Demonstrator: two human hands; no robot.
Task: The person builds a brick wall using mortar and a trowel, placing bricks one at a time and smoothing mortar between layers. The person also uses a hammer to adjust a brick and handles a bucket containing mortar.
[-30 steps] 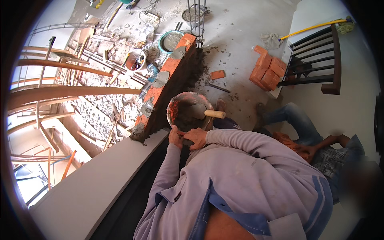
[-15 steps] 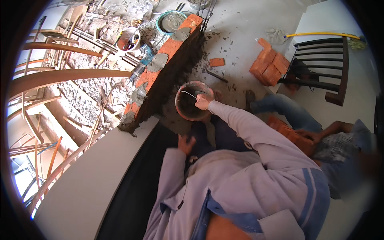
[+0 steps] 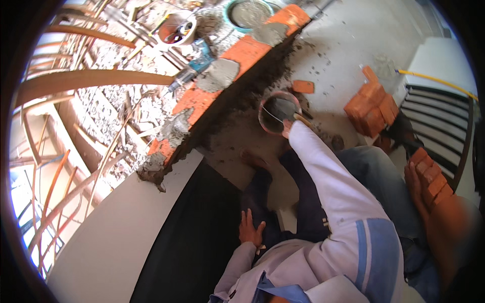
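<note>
My right hand [image 3: 287,128] is closed on the thin wire handle [image 3: 273,115] of a round bucket [image 3: 260,115]. The bucket stands near the brick wall, and its inside looks grey. A short tan handle [image 3: 303,120] shows beside that hand; what it belongs to is hidden. Resting by my left thigh, my left hand [image 3: 251,228] has its fingers spread and holds nothing. Ahead and to the left runs a low wall with orange bricks [image 3: 246,50] on top, bearing patches of grey mortar [image 3: 218,74].
A loose brick [image 3: 303,87] and a brick pile [image 3: 371,108] lie on the floor. At right, a co-worker's hand [image 3: 413,184] supports a brick stack [image 3: 430,177]. Beyond the wall are a power tool [image 3: 199,59], a teal mortar tub [image 3: 227,15] and rubble.
The bucket, with my right hand on its handle, has moved forward, closer to the loose brick. My left hand has settled lower by my thigh. The co-worker's brick stack has shifted right. The view has turned.
</note>
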